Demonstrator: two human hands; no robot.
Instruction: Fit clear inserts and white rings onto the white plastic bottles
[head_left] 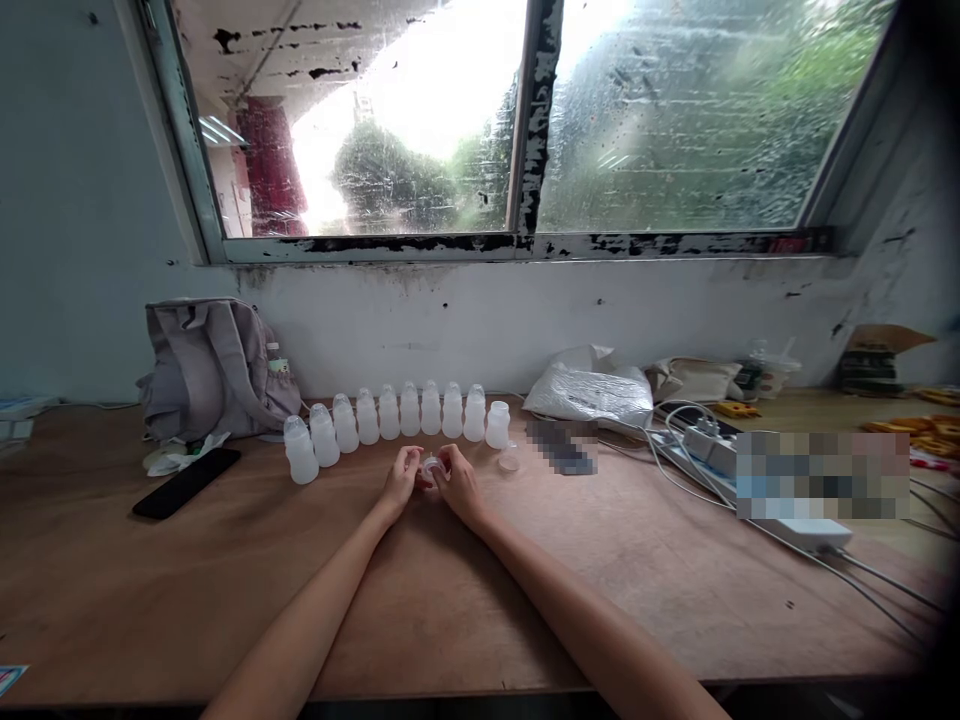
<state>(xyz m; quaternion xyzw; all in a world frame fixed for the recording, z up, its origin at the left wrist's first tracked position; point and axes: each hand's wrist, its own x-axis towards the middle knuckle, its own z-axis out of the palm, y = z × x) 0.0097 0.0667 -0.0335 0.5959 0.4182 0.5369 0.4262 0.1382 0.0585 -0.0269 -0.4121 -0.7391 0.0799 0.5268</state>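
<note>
Both my hands meet over the brown table (420, 600). A small clear round piece (433, 467) is between them. The fingers of my right hand (459, 482) are closed on its right side. My left hand (403, 480) has its fingers bent together at the left of the piece; whether they grip it is hard to make out. Behind my hands, several frosted white bottles (409, 410) stand in a curved row. The rightmost bottle (497, 426) has an open-looking top, unlike the domed others. Just in front of it lies a clear cap-like part (509, 460).
At the left are a grey backpack (210, 365), a black phone (187, 482) and crumpled tissue (187, 455). A silver plastic bag (592, 393) lies behind at the right. White power strips (806, 527) with cables stretch along the right side. A window is above.
</note>
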